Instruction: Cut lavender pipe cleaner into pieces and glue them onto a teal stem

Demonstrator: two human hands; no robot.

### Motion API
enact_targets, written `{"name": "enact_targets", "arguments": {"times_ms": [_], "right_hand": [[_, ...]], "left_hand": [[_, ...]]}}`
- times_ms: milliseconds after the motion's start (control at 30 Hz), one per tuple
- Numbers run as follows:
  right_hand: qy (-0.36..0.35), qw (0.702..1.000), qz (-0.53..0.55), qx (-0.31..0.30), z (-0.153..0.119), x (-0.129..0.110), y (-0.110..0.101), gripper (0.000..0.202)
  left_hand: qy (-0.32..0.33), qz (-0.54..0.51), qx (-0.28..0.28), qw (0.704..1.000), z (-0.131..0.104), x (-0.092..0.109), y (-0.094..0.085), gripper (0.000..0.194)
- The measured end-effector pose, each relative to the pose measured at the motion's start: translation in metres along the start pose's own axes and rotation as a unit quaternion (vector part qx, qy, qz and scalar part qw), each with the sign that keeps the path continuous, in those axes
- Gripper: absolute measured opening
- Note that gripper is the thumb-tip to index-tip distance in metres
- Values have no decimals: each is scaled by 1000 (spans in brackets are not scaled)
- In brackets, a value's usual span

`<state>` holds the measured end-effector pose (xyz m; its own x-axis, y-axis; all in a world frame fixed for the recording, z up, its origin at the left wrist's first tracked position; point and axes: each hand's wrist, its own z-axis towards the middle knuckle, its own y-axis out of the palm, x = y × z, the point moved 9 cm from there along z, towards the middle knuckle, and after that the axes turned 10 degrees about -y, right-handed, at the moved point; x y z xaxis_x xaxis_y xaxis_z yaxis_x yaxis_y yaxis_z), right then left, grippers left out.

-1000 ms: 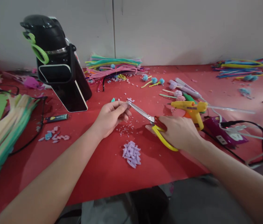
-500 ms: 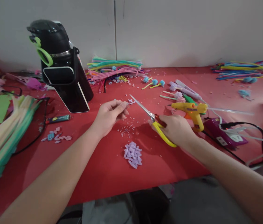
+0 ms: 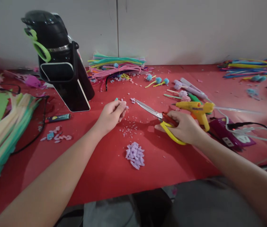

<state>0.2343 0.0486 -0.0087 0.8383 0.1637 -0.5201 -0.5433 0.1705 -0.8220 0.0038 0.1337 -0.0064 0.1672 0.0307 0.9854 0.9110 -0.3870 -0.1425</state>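
Note:
My left hand (image 3: 111, 115) is closed above the red table (image 3: 105, 176), with small lilac bits showing at its fingertips. Yellow-and-orange-handled scissors (image 3: 149, 109) are in my right hand (image 3: 183, 126), blades together and pointing up and left. Their tip is beside a few lilac pieces (image 3: 133, 100) on the table. A pile of cut lilac pieces (image 3: 135, 155) lies nearer the front edge, with fine scraps (image 3: 129, 130) scattered between the hands and the pile.
A black bottle with a phone (image 3: 62, 72) stands back left. Pipe cleaner bundles lie behind (image 3: 116, 67) and at left (image 3: 8, 132). A yellow glue gun (image 3: 196, 108) and a purple power strip (image 3: 230, 134) with cables are at right.
The scissors and my right hand have moved slightly right, and the blades have turned flatter. My left fingers have curled in more. The whole view has shifted a little.

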Motion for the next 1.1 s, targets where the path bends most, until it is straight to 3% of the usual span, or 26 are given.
{"name": "enact_targets", "arguments": {"times_ms": [433, 800, 1100], "right_hand": [[-36, 998, -41, 29, -4, -13, 0, 69], [-39, 998, -41, 12, -3, -7, 5, 69], [-1, 999, -41, -8, -3, -3, 8, 68]], "left_hand": [[5, -14, 33, 999, -3, 2, 3, 39], [-6, -17, 50, 999, -4, 1, 1, 38], [1, -1, 40, 999, -4, 0, 1, 41]]}}
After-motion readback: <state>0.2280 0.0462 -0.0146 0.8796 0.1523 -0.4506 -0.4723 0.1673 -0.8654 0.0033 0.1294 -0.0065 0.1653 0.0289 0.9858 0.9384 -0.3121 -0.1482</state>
